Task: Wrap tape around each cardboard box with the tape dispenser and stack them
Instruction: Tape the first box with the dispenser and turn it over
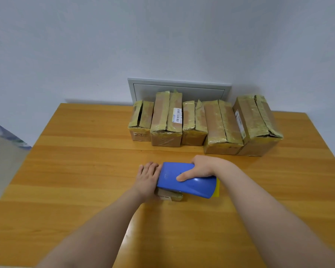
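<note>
The right hand [201, 167] grips the tape dispenser [171, 172] atop the small, probably light box [169, 196], whose side the flat left hand [147, 176] steadies.

Orange-ish wooden table [75, 171] right up against a plain white wall [104, 45], with a grey metal panel [179, 84] set into it.

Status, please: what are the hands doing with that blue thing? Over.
Right hand grips blue tape dispenser. Left hand flat against small box beneath. Five boxes behind, unstacked, out of the way.

Blue tape dispenser [184, 179], orange-brown table [81, 171]
</note>
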